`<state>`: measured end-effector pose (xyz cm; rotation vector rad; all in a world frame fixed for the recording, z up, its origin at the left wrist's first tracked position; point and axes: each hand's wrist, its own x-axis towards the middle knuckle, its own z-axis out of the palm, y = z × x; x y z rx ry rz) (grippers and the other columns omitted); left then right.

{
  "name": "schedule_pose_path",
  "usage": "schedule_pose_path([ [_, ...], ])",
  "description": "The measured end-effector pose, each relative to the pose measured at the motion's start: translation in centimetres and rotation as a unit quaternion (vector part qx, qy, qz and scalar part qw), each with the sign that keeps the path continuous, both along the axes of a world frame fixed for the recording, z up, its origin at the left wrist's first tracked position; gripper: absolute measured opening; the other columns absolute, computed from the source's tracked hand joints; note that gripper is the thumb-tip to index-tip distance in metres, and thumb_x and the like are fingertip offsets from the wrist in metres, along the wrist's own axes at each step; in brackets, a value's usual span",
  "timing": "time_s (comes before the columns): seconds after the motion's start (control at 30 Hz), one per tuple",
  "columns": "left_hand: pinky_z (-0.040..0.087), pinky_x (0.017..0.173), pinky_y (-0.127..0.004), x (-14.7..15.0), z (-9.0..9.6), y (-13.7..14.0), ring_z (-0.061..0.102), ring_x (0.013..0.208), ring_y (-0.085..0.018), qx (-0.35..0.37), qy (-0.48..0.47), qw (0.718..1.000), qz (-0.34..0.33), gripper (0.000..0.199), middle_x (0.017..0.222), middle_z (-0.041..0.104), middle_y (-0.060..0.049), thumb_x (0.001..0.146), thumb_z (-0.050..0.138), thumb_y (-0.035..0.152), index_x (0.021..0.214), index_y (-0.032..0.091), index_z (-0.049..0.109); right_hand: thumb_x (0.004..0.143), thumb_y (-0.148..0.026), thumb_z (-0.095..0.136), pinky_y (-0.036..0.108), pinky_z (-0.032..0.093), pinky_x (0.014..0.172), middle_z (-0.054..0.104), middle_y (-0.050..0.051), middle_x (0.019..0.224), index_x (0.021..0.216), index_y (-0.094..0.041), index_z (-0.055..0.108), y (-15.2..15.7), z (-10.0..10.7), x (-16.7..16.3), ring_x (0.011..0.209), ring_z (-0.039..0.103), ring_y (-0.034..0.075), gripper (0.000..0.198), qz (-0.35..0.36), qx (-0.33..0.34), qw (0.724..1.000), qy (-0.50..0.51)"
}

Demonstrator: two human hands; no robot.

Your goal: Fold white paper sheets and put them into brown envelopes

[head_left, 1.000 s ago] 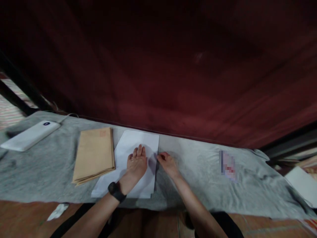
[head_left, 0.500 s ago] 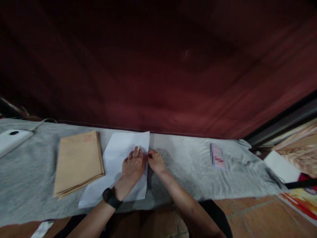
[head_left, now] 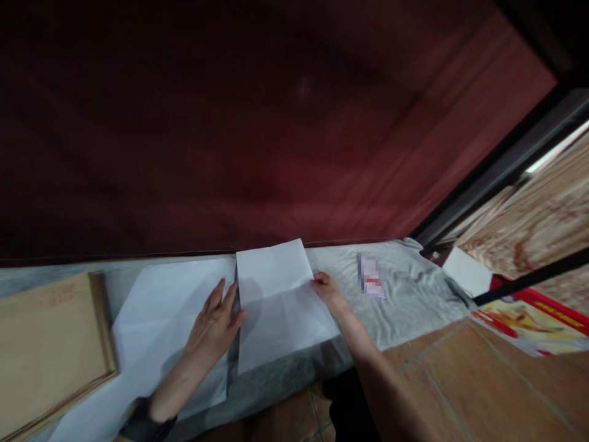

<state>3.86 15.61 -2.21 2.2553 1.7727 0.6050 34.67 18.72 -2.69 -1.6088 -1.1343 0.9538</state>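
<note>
The creased rectangular white paper sheet (head_left: 278,307) reads plain on my feed, as do the flat white paper sheets (head_left: 159,301) left of it. I see a faint reddish mark (head_left: 61,294) on the tan rectangular paper envelopes (head_left: 50,350). The soft grey cloth (head_left: 409,307) looks mottled, the broad dark maroon backdrop (head_left: 276,153) streaked darker, and the terracotta tile floor (head_left: 497,393) is grey-lined.
</note>
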Motion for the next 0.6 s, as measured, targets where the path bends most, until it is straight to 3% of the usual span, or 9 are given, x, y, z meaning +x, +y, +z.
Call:
schedule_pose_path([
  [0.23, 0.033, 0.117, -0.054, 5.1, -2.2, -1.8, 0.032, 0.148, -0.033, 0.033, 0.045, 0.994, -0.090, 0.057, 0.161, 0.034, -0.016, 0.096, 0.045, 0.042, 0.146, 0.016, 0.047, 0.065, -0.020, 0.057, 0.025, 0.036, 0.059, 0.049, -0.007, 0.054, 0.060, -0.025, 0.051, 0.9, -1.6, 1.0, 0.059, 0.049, 0.014, 0.009, -0.039, -0.007, 0.995, -0.091],
  [0.43, 0.018, 0.120, -0.063, 8.0, -2.9, -3.4, 0.032, 0.148, -0.033, 0.055, 0.120, 0.984, -0.121, 0.053, 0.158, 0.040, -0.013, 0.097, 0.047, 0.042, 0.144, 0.020, 0.051, 0.071, -0.017, 0.057, 0.026, 0.040, 0.065, 0.054, -0.005, 0.060, 0.065, -0.024, 0.055, 0.8, -1.4, 2.2, 0.064, 0.054, 0.016, 0.009, -0.029, -0.020, 0.988, -0.149],
  [0.5, 0.016, 0.121, -0.062, 8.3, -3.1, -3.7, 0.032, 0.149, -0.033, 0.058, 0.127, 0.982, -0.130, 0.053, 0.159, 0.039, -0.011, 0.097, 0.045, 0.042, 0.146, 0.021, 0.050, 0.074, -0.017, 0.058, 0.028, 0.043, 0.071, 0.058, -0.003, 0.066, 0.071, -0.024, 0.059, 0.4, -1.2, 2.6, 0.069, 0.056, 0.017, 0.008, -0.029, -0.025, 0.985, -0.167],
  [0.6, 0.012, 0.122, -0.063, 8.4, -2.9, -3.8, 0.032, 0.148, -0.032, 0.068, 0.131, 0.980, -0.134, 0.052, 0.159, 0.038, -0.011, 0.098, 0.043, 0.040, 0.146, 0.020, 0.049, 0.081, -0.018, 0.059, 0.035, 0.046, 0.088, 0.066, 0.006, 0.092, 0.097, -0.022, 0.066, -0.3, -0.5, 2.2, 0.090, 0.061, 0.023, 0.018, -0.041, 0.014, 0.968, -0.247],
])
